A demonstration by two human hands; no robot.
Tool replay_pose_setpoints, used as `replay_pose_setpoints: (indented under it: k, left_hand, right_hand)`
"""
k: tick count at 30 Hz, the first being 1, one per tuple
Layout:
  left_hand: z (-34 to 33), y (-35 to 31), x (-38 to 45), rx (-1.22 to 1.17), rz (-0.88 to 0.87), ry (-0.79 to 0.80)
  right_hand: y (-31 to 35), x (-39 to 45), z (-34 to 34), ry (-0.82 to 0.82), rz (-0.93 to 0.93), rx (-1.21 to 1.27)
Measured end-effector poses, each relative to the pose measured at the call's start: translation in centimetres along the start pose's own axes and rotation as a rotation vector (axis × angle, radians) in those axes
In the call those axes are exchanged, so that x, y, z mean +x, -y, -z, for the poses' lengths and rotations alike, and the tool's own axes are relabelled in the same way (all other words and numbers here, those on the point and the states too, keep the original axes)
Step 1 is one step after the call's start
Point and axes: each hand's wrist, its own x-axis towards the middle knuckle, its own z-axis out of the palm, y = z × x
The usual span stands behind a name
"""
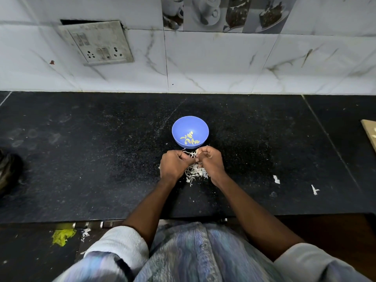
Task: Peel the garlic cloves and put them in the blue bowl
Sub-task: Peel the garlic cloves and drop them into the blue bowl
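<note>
At the upper left of the frame we see a grimy switchboard set in the white marbled wall tiles. At the lower left, below the counter edge, a yellow-green smear shows. Across the middle runs the black speckled counter. Left of centre, our left hand has its fingers curled, fingertips meeting those of the other hand; they seem to pinch a small garlic clove between them, though the clove is mostly hidden. At centre, just above the hands, stands the blue bowl with several peeled cloves lying in its bottom. Under and between the hands lies a heap of white garlic skins on the counter. Our right hand is curled likewise around the same clove. Lower right, two white scraps lie well apart from the heap.
</note>
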Motion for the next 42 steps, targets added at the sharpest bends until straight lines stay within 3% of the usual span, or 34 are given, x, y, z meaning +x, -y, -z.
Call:
replay_pose_setpoints:
  k: [6, 11, 21, 26, 33, 42]
  left_hand:
    - [-0.29, 0.42, 0.27, -0.112, -0.182, 0.031]
    - [-0.49, 0.38, 0.08, -0.153, -0.240, -0.052]
    - [-0.24, 0.15, -0.03, -0.174, -0.237, -0.091]
    - [0.08, 0.12, -0.12, -0.224, -0.232, -0.063]
    - [0.05, 0.11, -0.54, -0.225, -0.166, -0.060]
    - [-0.19, 0.19, -0.33, 0.016, -0.243, -0.052]
  right_hand:
    - [-0.27, 0.02, -0.02, 0.029, 0.057, -0.131]
    - [-0.26, -0.08, -0.16, 0.100, 0.068, -0.095]
    - [0.46, -0.43, 0.20, 0.251, -0.207, 0.345]
    - [0.45, -0.42, 0.30, 0.221, -0.219, 0.403]
    - [0.07, 0.08, 0.02, 0.137, -0.150, 0.273]
    - [-0.20, 0.44, -0.45, 0.035, -0.117, 0.152]
